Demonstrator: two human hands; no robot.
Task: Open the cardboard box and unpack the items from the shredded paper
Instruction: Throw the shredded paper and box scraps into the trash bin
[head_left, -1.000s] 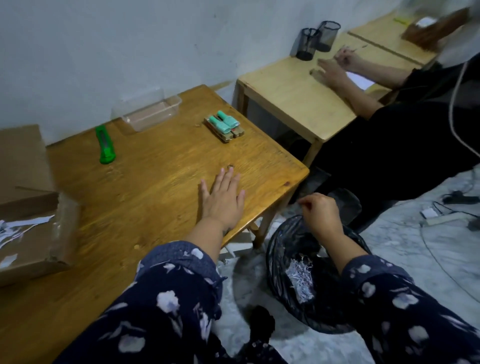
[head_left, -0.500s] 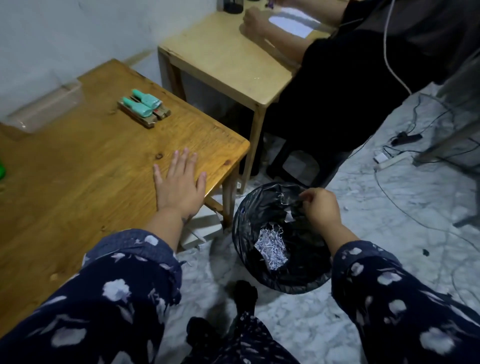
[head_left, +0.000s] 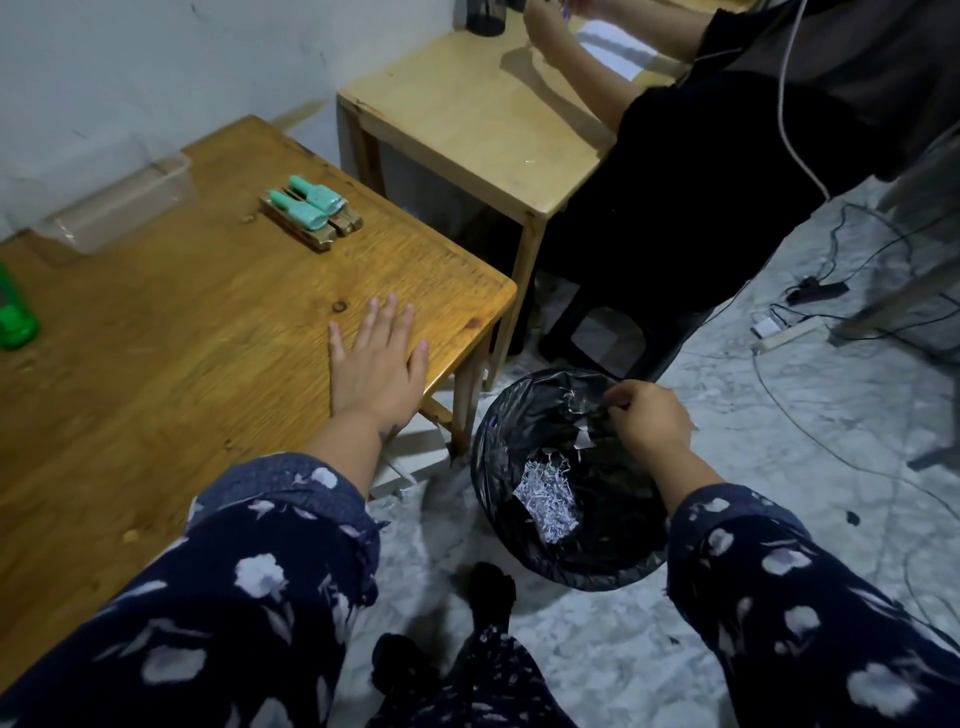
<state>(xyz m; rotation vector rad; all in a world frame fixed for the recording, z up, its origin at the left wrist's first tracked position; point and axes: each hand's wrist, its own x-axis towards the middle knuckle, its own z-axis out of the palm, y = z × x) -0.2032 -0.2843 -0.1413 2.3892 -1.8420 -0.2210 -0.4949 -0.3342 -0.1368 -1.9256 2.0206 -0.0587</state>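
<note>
Black bin liner (head_left: 524, 415) in the waste bin on the floor, just off the desk's (head_left: 208, 364) near right corner. Head view: right hand (head_left: 649, 423) over the bin's far rim, fingers curled, pinching a scrap of shredded paper (head_left: 584, 439); a clump (head_left: 548, 499) lies below, straight down from the pinch. Left hand (head_left: 379, 364) flat near that corner, fingers straight, slightly spread. Two teal-capped items (head_left: 309, 210) toward the far edge. Cardboard box not visible. Judged: paper disposal, drop next.
</note>
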